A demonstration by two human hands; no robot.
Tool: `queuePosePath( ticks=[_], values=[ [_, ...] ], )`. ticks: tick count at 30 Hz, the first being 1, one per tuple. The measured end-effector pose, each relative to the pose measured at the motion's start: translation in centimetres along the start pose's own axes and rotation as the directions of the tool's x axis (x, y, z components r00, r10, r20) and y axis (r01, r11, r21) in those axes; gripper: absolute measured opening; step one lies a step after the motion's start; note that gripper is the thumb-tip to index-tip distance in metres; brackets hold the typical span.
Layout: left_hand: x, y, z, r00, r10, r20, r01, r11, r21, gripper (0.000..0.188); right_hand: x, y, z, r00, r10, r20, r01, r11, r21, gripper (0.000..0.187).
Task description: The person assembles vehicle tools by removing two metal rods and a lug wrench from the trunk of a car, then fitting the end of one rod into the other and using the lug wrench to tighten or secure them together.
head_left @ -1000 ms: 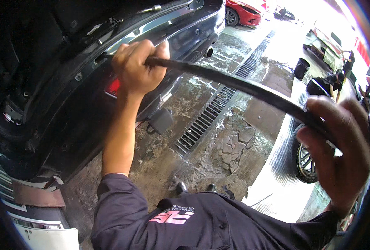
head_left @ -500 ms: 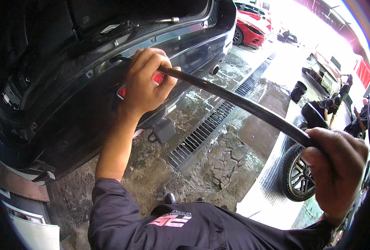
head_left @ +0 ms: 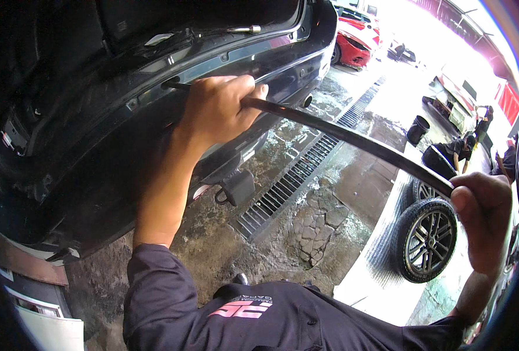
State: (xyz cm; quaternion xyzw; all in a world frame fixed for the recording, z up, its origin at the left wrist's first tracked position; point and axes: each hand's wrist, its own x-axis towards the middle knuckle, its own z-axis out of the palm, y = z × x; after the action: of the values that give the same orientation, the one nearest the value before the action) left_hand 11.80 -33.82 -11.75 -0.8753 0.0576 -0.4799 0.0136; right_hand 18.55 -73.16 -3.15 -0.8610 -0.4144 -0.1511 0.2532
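A long black pry bar (head_left: 359,142) slants across the view from the dark car's rear bumper (head_left: 113,158) to the right. My left hand (head_left: 221,108) wraps round the bar close to the bumper, fingers closed. Past that hand, the bar's dark end lies against the bumper's upper edge; whether it goes into a gap there I cannot tell. At the other end of the bar, my right hand (head_left: 483,205) is closed round it. The tip under the right palm is hidden.
A shiny metal socket tool (head_left: 250,29) lies on the open trunk's sill. Below the bumper hangs a tow hitch (head_left: 237,188). A drain grate (head_left: 297,175) crosses the wet, cracked floor. Wheels (head_left: 426,240) stand at the right; people (head_left: 461,149) work beyond.
Both hands and the bar have shifted a little to the right, and the right hand has risen slightly. My left forearm now covers the bumper's red reflector. Both grips stay closed.
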Motion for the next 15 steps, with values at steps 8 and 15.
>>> queuePosePath(
  ticks=[8, 15],
  values=[
    [-0.6, -0.6, 1.5, 0.959, 0.078, -0.271, -0.075, 0.997, 0.022, 0.033, -0.1, 0.2, -1.7, 0.87, -0.487, 0.074, 0.482, 0.813, -0.327, 0.028],
    [-0.1, -0.3, 1.7, 0.988, -0.011, -0.153, -0.005, 0.995, -0.104, 0.036, -0.1, -0.1, 0.8, 0.665, -0.746, 0.03, 0.654, 0.562, -0.507, 0.047]
  ],
)
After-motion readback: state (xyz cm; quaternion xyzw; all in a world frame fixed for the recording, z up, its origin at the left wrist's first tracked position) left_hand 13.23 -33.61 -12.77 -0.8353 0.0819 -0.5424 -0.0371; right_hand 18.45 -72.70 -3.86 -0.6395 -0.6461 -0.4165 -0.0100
